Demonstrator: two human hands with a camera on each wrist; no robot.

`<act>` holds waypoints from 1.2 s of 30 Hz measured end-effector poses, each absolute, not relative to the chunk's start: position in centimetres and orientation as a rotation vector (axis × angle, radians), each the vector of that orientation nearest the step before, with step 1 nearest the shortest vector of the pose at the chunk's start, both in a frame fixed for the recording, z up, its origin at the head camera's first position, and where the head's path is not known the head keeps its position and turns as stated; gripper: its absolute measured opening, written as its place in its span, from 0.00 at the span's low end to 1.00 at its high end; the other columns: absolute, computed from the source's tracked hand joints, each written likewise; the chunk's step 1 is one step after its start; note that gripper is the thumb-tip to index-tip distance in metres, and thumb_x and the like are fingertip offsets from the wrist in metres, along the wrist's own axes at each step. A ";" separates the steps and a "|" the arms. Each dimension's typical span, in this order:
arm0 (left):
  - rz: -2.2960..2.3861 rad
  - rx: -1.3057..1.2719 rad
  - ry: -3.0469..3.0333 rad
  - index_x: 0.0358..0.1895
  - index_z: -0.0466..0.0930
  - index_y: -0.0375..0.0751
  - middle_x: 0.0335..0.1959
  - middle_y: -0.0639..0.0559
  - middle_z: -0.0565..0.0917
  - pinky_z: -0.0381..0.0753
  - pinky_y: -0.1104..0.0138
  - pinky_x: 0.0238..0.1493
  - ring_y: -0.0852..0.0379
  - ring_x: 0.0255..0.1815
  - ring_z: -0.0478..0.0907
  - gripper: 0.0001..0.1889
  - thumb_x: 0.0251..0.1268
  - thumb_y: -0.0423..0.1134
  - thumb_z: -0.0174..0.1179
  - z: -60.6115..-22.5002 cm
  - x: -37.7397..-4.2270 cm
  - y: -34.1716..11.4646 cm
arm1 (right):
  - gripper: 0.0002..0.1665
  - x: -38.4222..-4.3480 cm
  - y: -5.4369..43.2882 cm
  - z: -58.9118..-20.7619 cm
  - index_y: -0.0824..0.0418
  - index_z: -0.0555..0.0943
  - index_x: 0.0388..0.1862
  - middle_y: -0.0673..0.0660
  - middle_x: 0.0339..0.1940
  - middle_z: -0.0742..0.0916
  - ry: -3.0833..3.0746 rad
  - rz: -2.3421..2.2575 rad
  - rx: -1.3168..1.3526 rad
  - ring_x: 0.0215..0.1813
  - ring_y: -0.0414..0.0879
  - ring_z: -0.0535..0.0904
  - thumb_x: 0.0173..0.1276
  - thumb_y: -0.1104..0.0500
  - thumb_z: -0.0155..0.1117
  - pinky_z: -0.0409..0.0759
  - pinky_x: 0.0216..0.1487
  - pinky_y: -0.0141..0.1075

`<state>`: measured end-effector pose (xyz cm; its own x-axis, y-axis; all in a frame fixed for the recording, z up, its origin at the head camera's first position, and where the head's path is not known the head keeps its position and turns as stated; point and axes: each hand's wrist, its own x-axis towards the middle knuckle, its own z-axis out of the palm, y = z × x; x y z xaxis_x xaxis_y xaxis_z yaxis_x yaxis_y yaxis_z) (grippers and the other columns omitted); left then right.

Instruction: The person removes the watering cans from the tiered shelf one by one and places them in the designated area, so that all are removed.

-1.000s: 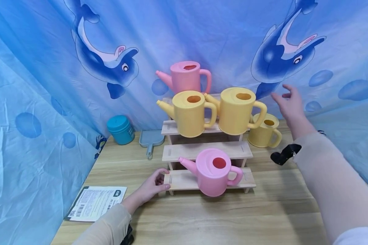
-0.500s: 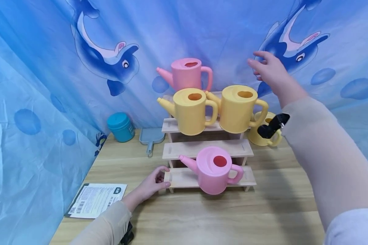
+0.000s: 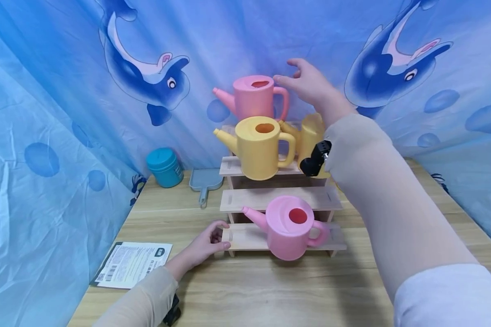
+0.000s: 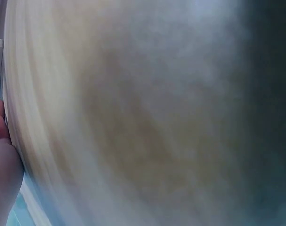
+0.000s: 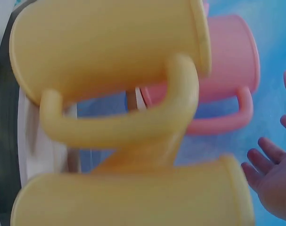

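Observation:
My left hand [image 3: 204, 245] grips the left end of the lowest board of a wooden stepped stand [image 3: 245, 236], thumb in front and fingers behind. My right hand [image 3: 308, 84] is raised with fingers spread, just right of the pink watering can [image 3: 253, 100] on the top step; it holds nothing. One step lower stand a yellow watering can [image 3: 258, 152] and a second yellow watering can [image 3: 308, 136], partly hidden by my right forearm. On the lowest board sits another pink watering can [image 3: 288, 236], spout to the left. The left wrist view is mostly blurred.
A teal lidded tub [image 3: 165, 168] and a grey-blue dustpan [image 3: 204, 180] lie left of the stand. A printed packet [image 3: 135, 265] rests at the table's front left. Behind everything hangs a blue dolphin-print curtain [image 3: 245, 36].
My right hand has moved up and left, from beside the yellow cans to beside the upper pink can. The forearm now covers the yellow can on the table. My left hand stays put.

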<state>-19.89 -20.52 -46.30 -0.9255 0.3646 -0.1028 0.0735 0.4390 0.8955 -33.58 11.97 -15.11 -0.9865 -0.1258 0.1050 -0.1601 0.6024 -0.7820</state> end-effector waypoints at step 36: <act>1.470 0.383 2.417 0.58 0.65 0.47 0.40 0.46 0.73 0.70 0.62 0.39 0.52 0.39 0.70 0.25 0.59 0.42 0.64 -46.1 -19.4 -20.3 | 0.47 -34.2 10.3 -16.3 0.45 0.51 0.74 0.51 0.71 0.64 -2.801 1.518 0.274 0.63 0.51 0.66 0.61 0.33 0.55 0.79 0.41 0.48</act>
<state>-19.38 -20.34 -46.06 -0.9238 0.3685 -0.1041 0.0771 0.4451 0.8921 -34.16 10.30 -16.31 -0.9838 -0.1765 0.0323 -0.1234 0.5347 -0.8360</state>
